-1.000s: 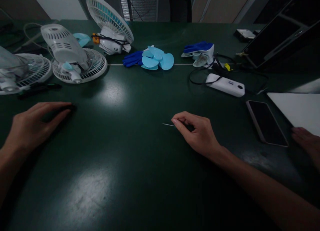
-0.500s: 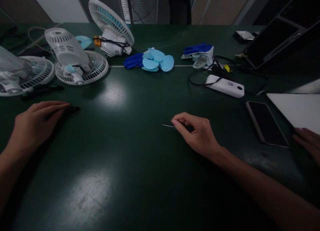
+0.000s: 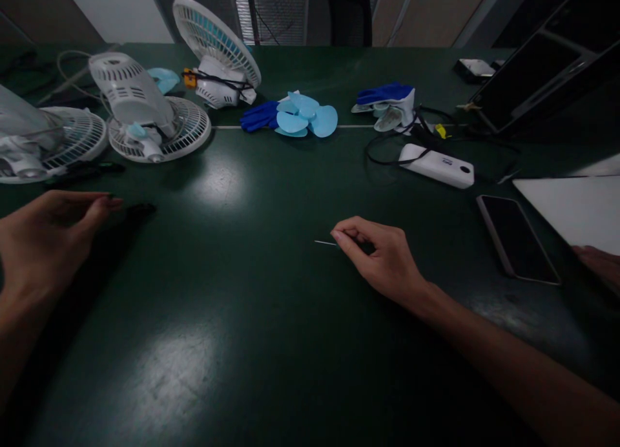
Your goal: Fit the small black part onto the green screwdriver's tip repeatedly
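Observation:
My right hand [image 3: 378,256] rests on the dark green tabletop with its fingers pinched round a thin metal shaft [image 3: 325,243]. The shaft's silver end sticks out to the left; its other end is hidden in the fingers. At the left, my left hand [image 3: 53,237] hovers over the table with thumb and fingertips pressed together. A tiny dark bit shows at the fingertips, too small to name. Just right of them, a small black object [image 3: 140,209] lies on the table; its kind is unclear.
White fans [image 3: 140,104] stand or lie at the back left. A light blue fan blade [image 3: 306,114] rests by blue gloves [image 3: 259,115]. Towards the right are more gloves [image 3: 387,104], a white power bank-like device [image 3: 438,166], a phone [image 3: 518,240] and another person's hand [image 3: 598,263].
My left hand has drawn back to the left, away from the small black object, which stays on the table. My right hand and the shaft have hardly moved.

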A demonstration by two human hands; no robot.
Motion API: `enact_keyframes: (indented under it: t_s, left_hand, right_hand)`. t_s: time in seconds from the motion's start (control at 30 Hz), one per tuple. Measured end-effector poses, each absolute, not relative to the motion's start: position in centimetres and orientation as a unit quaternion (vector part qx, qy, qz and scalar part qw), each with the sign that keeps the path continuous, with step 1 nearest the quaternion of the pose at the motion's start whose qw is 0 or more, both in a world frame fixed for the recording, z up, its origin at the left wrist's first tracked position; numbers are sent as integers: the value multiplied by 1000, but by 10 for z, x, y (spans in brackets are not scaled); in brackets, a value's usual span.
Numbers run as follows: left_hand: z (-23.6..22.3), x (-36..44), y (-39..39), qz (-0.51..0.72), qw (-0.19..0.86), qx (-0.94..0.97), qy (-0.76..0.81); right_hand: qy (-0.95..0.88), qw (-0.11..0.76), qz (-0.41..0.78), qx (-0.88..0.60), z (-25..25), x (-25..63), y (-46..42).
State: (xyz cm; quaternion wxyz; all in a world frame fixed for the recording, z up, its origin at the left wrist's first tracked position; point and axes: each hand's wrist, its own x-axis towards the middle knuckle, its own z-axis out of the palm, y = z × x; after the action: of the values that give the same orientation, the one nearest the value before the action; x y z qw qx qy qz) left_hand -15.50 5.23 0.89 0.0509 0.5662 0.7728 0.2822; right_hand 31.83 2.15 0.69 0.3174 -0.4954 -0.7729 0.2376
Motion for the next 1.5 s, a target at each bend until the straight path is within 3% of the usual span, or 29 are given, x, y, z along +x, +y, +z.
enact_keyframes:
  t_s: [0.27,0.6,1.03,1.5]
  left_hand:
    - [14,-140,44,304,80,591,743]
    - [15,-123,45,238,-42,682,690]
    - [9,-120,50,275,54,644,712]
    - [23,-121,51,298,211,458,810]
  right_hand:
    - [-770,311,248,-499,8,319,21]
    - [-770,302,259,-499,8,317,22]
    - [-771,287,269,-500,9,317,23]
    - [-772,288,271,-498,9,316,23]
